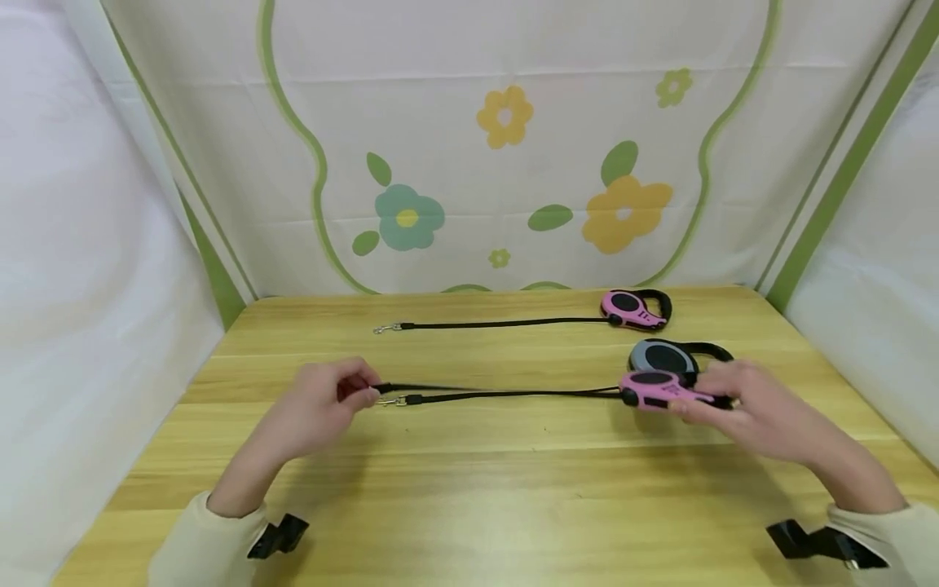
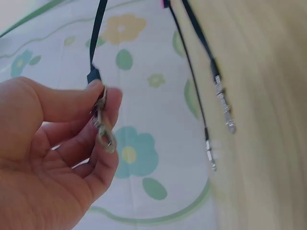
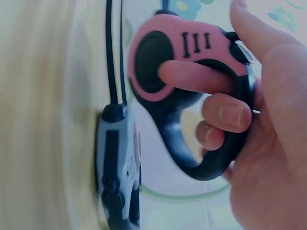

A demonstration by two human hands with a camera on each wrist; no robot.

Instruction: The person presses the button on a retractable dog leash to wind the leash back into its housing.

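Wood table (image 1: 469, 505), floral backdrop (image 1: 513, 163). Hands apart: left hand (image 1: 323, 408) pinches clip (image 2: 101, 122), right hand (image 1: 741, 408) grips pink leash (image 1: 653, 390).

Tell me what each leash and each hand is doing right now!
Pink plastic retractable leash case with black handle: held, tilted, cord pulled out.
Metal snap clip on its black cord: pinched, lifted off the table.
Grey retractable leash case: lying on the wooden table, cord out.
Far pink leash case: lying untouched, cord stretched out.
Left hand: pinching the clip.
Right hand: fingers curled through the handle.
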